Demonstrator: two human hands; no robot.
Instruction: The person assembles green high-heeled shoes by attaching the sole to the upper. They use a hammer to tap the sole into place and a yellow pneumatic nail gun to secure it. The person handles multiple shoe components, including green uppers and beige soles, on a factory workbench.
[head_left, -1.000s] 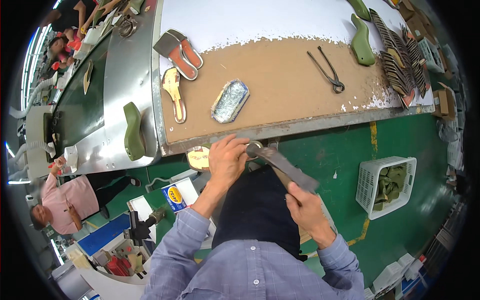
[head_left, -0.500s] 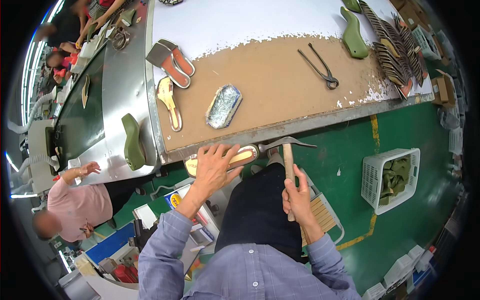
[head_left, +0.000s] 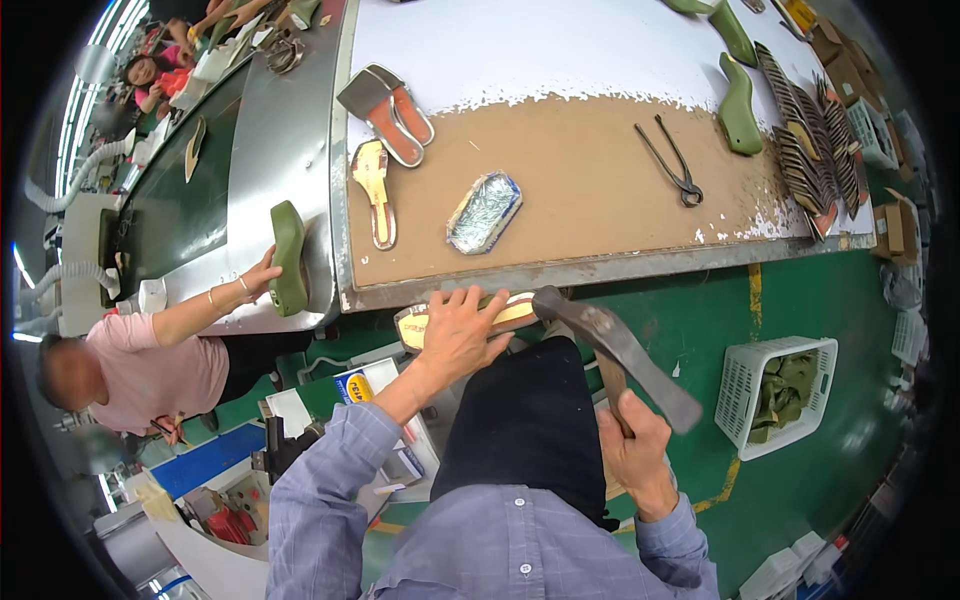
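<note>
My left hand point(head_left: 457, 332) is closed around a shoe on its last point(head_left: 517, 312), its yellow insole face turned up, just off the table's near edge. My right hand point(head_left: 637, 448) grips a hammer by its wooden handle point(head_left: 611, 382). The dark metal hammer head point(head_left: 622, 352) is raised toward the view, and its round end overlaps the tip of the shoe in the picture. Whether the two touch I cannot tell. Farther up on the table lie a plastic-wrapped block point(head_left: 484, 213), a pair of pincers point(head_left: 672, 165) and a loose yellow-faced insole point(head_left: 375, 195).
The table's metal edge point(head_left: 600, 273) runs before me. Sandal uppers point(head_left: 390, 112) and green shoe lasts point(head_left: 739, 108) lie on it, with striped uppers point(head_left: 800, 140) at right. A white crate point(head_left: 738, 400) of green pieces stands on the floor. A co-worker point(head_left: 165, 345) at left touches a green last point(head_left: 288, 258).
The hammer head has come up toward the view, and my right hand has moved slightly right and down. The co-worker's hand has reached the green last. The whole view has shifted a little.
</note>
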